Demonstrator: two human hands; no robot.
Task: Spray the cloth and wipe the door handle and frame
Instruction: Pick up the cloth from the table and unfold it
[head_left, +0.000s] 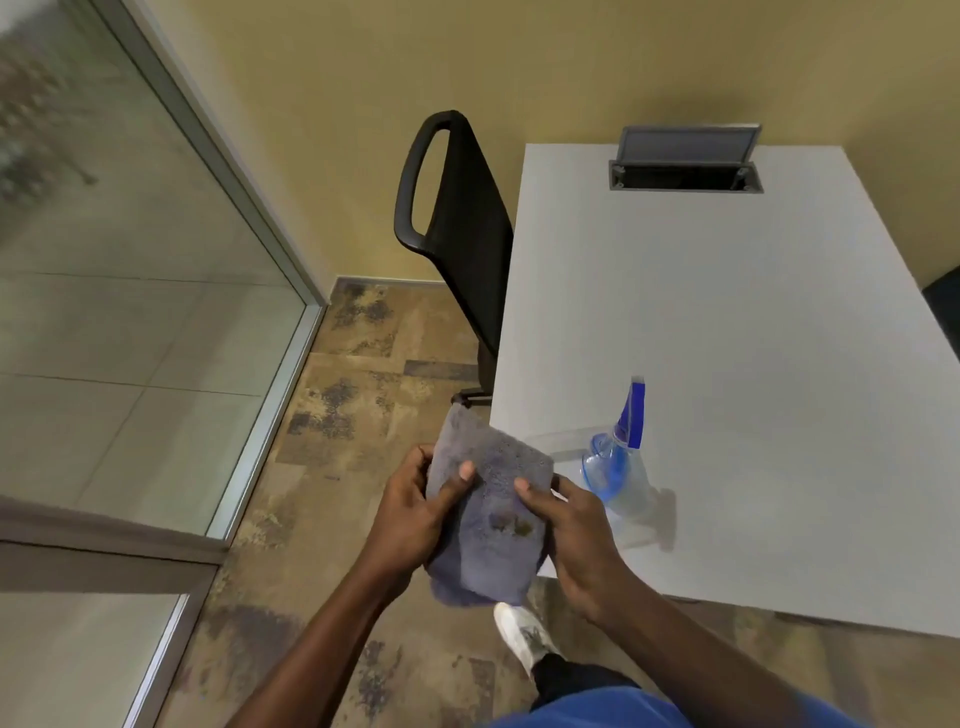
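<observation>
Both hands grip the folded grey cloth (488, 514), left hand (415, 514) and right hand (576, 540) at its sides, with the spray bottle (618, 467) standing just beside the right one

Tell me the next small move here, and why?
Probably free the right hand and reach for the spray bottle standing on the table beside it. Both hands hold the folded grey cloth, left hand included, and the bottle stands untouched.
</observation>
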